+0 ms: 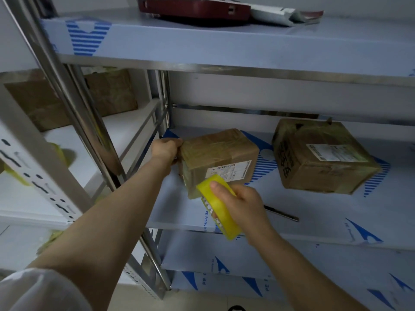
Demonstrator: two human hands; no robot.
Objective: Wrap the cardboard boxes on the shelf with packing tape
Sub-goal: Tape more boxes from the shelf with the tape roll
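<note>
A small cardboard box (221,153) with glossy tape over its top and a white label on its front sits on the middle shelf (314,216). My left hand (166,149) grips the box's far left corner. My right hand (240,203) holds a yellow roll of packing tape (219,207) just in front of the box's near lower corner, thumb on the roll's outer face. A strip of tape appears to run from the roll onto the box's near left side. A second, larger cardboard box (323,156) with a label stands to the right.
A thin metal tool (281,213) lies on the shelf behind my right wrist. A dark red case (195,9) and a grey mailer bag (280,15) lie on the upper shelf. Steel uprights (74,113) stand at the left, with taped brown boxes (110,93) on the neighbouring rack.
</note>
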